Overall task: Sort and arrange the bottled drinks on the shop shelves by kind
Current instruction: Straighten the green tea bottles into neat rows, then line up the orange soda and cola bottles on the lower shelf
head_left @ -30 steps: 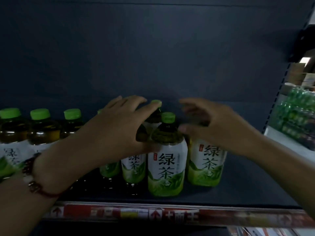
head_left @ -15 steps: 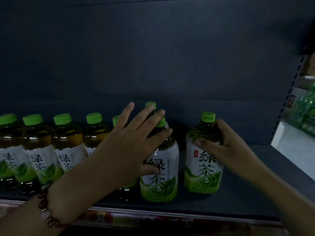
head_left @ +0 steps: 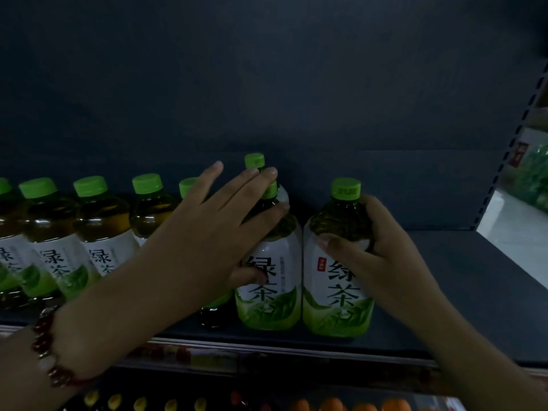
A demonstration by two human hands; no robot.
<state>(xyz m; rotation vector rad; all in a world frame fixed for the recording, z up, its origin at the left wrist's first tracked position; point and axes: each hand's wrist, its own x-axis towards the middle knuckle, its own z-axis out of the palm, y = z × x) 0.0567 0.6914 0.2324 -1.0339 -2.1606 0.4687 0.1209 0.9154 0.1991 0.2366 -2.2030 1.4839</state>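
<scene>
Several green-tea bottles with green caps and white-green labels stand in a row on the dark shelf (head_left: 462, 307). My right hand (head_left: 370, 256) wraps the shoulder of the rightmost bottle (head_left: 338, 295), which stands upright on the shelf. Touching it on the left is a second front bottle (head_left: 269, 295); my left hand (head_left: 213, 232) lies flat over its neck and shoulder, fingers spread, thumb on the label. Another cap (head_left: 254, 160) shows behind my left fingers. More bottles (head_left: 100, 229) line up to the left.
The shelf's right part lies bare up to the perforated upright (head_left: 504, 161). A price strip (head_left: 267, 355) runs along the front edge. Below it, yellow and orange caps (head_left: 332, 404) of other drinks show. A green stock blur (head_left: 533, 176) sits beyond the upright.
My right hand has slid the rightmost bottle left until it touches the bottle under my left hand. The camera has moved closer; my left hand stays over the bottle's neck.
</scene>
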